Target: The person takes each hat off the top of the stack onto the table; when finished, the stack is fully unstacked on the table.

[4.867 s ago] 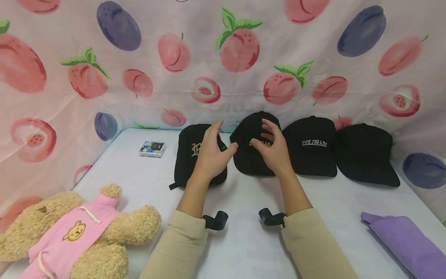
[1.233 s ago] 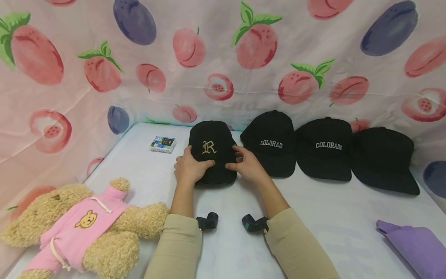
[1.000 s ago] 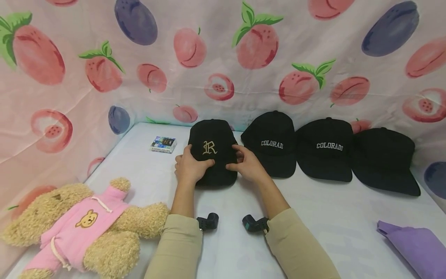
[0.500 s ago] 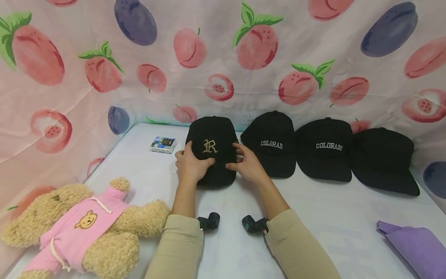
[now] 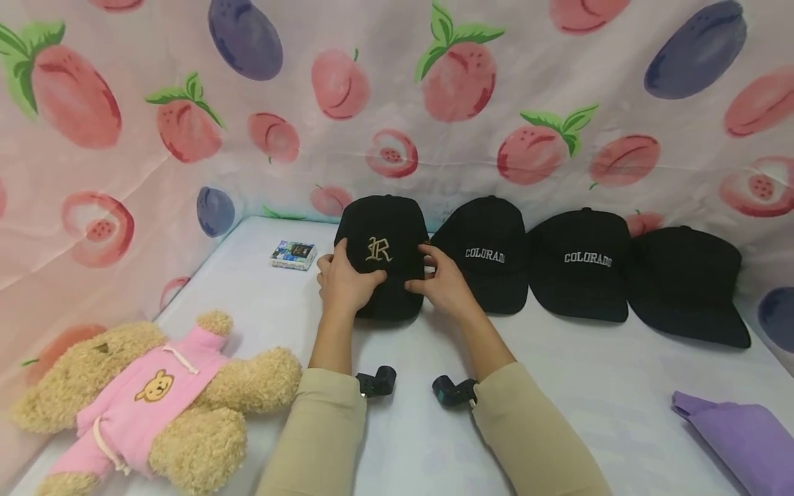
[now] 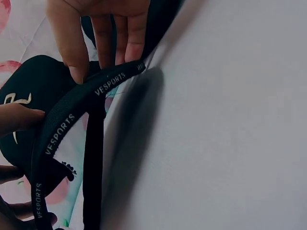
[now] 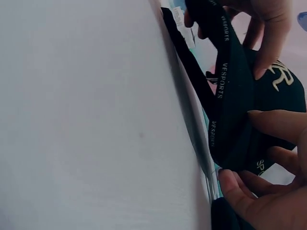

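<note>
A black baseball cap (image 5: 387, 224) with a gold letter R is between my two hands at the back of the table. My left hand (image 5: 347, 277) holds its left side, thumb on the front near the brim. My right hand (image 5: 445, 281) pinches the opposite side, its thumb also in front. The underside edge, with an inner tape (image 6: 60, 127) printed VESPORTS, shows in both wrist views. A shadow lies on the table under the edge in the left wrist view. Beside it to the right stands a black COLORADO cap (image 5: 490, 238).
Another COLORADO cap (image 5: 579, 258) and a plain black cap (image 5: 685, 275) continue the row rightward. A small patterned box (image 5: 293, 255) lies at the back left. A teddy bear (image 5: 155, 406) in pink lies front left, a purple bundle (image 5: 732, 434) front right. Fruit-printed cloth (image 5: 397, 89) hangs behind.
Both hands came from above and took hold of the R cap, which has turned to face front. Lately they have carried it slightly up and back, close against the neighbouring cap.
</note>
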A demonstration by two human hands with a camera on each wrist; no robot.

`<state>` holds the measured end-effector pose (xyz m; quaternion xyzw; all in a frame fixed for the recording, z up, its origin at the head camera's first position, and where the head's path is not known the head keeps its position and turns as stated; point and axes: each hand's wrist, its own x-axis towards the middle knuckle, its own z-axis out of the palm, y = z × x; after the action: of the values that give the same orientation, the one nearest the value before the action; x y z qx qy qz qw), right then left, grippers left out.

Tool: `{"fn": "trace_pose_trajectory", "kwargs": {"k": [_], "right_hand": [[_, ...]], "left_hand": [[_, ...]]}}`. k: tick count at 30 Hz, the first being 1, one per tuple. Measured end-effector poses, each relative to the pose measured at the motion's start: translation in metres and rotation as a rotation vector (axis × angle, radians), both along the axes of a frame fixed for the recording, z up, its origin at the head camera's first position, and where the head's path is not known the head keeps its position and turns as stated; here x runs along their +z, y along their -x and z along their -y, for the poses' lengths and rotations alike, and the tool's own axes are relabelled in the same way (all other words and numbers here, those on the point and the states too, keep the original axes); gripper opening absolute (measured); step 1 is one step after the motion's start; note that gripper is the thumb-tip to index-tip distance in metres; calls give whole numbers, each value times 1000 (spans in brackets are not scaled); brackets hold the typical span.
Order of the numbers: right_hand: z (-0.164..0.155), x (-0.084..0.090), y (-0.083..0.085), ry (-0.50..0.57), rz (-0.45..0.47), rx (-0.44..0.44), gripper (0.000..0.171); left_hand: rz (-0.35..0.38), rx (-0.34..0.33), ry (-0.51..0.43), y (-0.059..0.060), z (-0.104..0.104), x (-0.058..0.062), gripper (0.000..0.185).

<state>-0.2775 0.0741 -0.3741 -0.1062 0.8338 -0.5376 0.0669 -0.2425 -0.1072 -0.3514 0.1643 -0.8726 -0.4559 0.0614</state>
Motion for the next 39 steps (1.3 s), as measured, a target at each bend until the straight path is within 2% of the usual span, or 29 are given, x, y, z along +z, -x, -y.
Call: {"fn": "trace_pose_trajectory", "kwargs": {"k": [9,19,27,39], "right_hand": [[-2,4,8,-3,-7,-49,80],[5,3,18,15,6,-86,81],[12,-2,30,-39,16,-62,81],[16,-6,38,-10,19,-122,81]], "left_hand": [[-12,-16,-23,13,-4,6,97],[-17,-21,-15,30,0,4,95],[8,-3,-41,38,7,-5,96],[-47,-70,-43,57,16,-19,95]]}}
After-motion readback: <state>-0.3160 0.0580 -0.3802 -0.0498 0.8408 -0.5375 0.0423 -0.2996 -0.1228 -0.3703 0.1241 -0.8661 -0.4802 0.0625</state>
